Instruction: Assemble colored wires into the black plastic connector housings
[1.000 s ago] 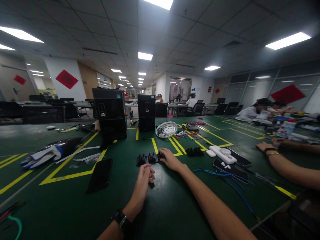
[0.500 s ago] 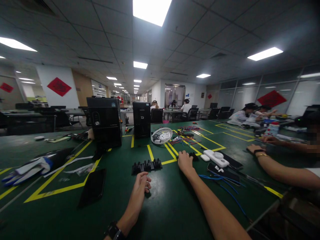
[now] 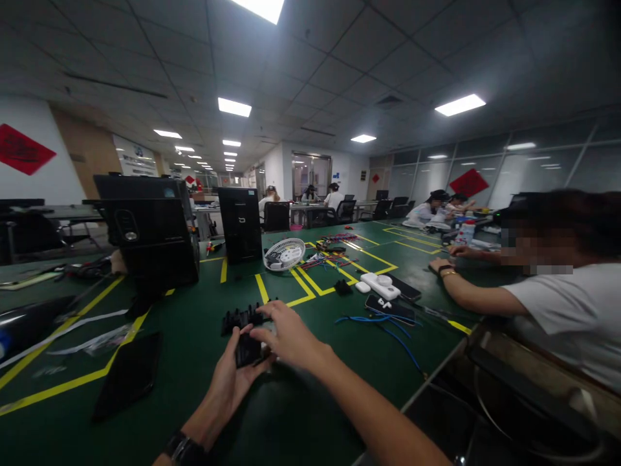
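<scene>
Head view: my right hand point(image 3: 294, 336), a moment ago at the black, spiky, plastic-looking cluster point(image 3: 343, 287), now meets my left hand point(image 3: 230, 382), so I judge a small, dark, rectangular block point(image 3: 248, 353) is being handled. My left thumb and fingers curl around it, just nearer than the black pronged row point(image 3: 236, 319) (whether my right pinches it too, I cannot tell).

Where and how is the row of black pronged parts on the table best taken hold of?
Probably by the left end of the row of black pronged parts, pinched low from the left: its prongs point up, and the right hand crowds the other end in this view.
</scene>
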Available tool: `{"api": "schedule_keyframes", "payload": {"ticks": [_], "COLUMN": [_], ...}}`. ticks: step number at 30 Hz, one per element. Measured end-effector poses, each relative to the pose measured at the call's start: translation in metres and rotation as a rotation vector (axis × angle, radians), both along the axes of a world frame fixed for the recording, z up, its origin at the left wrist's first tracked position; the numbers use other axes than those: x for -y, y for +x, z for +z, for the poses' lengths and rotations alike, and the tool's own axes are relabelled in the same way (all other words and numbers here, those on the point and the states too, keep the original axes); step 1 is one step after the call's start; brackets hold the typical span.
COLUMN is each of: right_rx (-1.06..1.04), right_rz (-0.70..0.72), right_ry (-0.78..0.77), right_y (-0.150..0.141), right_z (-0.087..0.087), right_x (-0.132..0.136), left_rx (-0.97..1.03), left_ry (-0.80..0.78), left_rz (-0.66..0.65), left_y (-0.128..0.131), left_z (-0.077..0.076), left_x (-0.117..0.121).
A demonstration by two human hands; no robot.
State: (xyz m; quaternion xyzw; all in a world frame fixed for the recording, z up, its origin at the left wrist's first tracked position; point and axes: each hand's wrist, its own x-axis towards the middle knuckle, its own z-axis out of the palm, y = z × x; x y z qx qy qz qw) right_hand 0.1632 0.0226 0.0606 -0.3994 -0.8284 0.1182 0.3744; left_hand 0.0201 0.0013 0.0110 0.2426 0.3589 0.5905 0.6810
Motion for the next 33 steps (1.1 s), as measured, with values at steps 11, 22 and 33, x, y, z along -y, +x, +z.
{"api": "schedule_keyframes", "payload": {"ticks": [11, 22, 33], "right_rx": [0.452, 0.356, -0.126], "right_rz": [-0.407, -0.379, -0.331], "right_ry": [-0.056, 0.117, -0.034], "right_y": [0.169, 0.163, 0.155], "right_z": [-0.024, 0.006, 0.069], "right_x": [0.009, -0.004, 0.006], "left_rx": [-0.100, -0.114, -0.126], "left_ry": [0.129, 0.152, 0.194], "left_rz": [-0.062, -0.078, 0.010], "left_y": [0.003, 0.000, -0.006], "left_z": [0.000, 0.002, 0.006], "left_x": [0.008, 0.010, 0.009]}}
